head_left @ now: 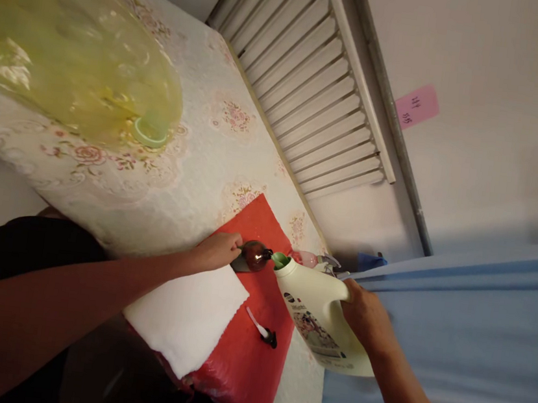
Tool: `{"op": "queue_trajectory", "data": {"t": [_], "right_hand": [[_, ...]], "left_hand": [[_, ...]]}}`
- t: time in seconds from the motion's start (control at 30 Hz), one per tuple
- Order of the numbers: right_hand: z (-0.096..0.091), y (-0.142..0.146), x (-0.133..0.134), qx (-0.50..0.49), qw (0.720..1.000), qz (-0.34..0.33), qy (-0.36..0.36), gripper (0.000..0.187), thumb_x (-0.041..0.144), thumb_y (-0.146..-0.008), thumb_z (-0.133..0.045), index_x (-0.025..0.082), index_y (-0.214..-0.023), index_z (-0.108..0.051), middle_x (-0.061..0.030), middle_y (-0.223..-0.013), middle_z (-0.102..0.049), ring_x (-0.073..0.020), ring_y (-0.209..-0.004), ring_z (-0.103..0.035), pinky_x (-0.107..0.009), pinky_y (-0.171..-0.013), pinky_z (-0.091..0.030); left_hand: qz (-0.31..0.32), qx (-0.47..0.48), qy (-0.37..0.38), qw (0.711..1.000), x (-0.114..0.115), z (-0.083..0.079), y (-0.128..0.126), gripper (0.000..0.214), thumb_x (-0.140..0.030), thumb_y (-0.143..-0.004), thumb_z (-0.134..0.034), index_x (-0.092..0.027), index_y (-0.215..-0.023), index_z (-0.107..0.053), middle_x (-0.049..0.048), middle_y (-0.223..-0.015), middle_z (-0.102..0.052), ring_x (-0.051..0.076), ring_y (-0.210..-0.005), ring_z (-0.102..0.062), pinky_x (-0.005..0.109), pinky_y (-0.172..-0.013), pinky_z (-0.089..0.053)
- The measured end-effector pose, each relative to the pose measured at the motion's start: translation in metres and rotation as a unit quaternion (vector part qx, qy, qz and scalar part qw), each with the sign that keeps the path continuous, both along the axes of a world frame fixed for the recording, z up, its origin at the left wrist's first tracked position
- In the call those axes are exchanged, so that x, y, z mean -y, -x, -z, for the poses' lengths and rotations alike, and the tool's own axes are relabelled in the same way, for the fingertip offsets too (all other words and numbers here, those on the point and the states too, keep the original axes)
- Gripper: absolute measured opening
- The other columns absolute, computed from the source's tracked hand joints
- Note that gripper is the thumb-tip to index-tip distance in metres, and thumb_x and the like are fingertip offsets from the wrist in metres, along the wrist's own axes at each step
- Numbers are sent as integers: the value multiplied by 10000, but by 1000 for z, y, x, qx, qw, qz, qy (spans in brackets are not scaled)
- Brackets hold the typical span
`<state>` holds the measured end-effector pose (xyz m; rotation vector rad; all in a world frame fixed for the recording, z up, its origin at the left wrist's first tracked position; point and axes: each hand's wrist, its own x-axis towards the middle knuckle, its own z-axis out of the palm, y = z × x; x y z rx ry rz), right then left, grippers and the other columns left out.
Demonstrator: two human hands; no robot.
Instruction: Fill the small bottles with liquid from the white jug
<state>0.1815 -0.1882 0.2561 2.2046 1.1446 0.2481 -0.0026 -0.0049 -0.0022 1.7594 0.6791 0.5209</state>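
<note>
My right hand point(367, 318) grips the handle of a large cream detergent jug point(327, 320) with a printed label, tilted so its green-rimmed mouth faces left. That mouth is right at the neck of a small brown bottle point(255, 256). The fingers of my left hand point(218, 249) are closed at the bottle's near side and steady it. Whether liquid is flowing, I cannot make out. A dispenser pump point(269, 337) with a white tube lies loose on the red cloth point(256, 226) below the bottle.
A white paper towel point(191, 316) covers part of the red cloth. A yellowish plastic bag point(81, 54) fills the upper left of the flowered tablecloth point(188, 178). Behind the jug are a clear pinkish bottle point(308, 259), a radiator point(308, 82) and a blue curtain point(469, 331).
</note>
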Motion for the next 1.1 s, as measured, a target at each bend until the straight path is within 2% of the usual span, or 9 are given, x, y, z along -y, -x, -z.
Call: {"op": "queue_trajectory", "data": {"t": [0.4,0.83,1.1], "right_hand": [[0,0,1,3,1000,-11,0,227,96,-831,-452,200,-970,-598,-80,-897,-732,-201,-798,-668,-269,-632,-290],[-1,2,-1,13,1000,-12,7,226,101,-845,-450,204,-989,-590,-89,-961,-742,-214,-827,-681,-277,-638,-293],[-2,5,-1,14,1000,-13,5,239,100,-862,-431,192,-1006,-598,-99,-928,-740,-200,-802,-671,-273,-634,-289]], "left_hand": [[-1,-6,-11,1000,1,-4,2,102,-198,-802,-502,-213,-817,-602,-6,-777,-678,168,-734,-608,266,-584,-345],[7,-6,-12,1000,0,-4,3,109,-216,-797,-489,-217,-830,-593,0,-774,-673,181,-736,-611,267,-581,-334],[3,-4,-3,1000,0,-9,4,105,-198,-793,-493,-202,-811,-596,3,-777,-673,173,-728,-607,264,-583,-345]]}}
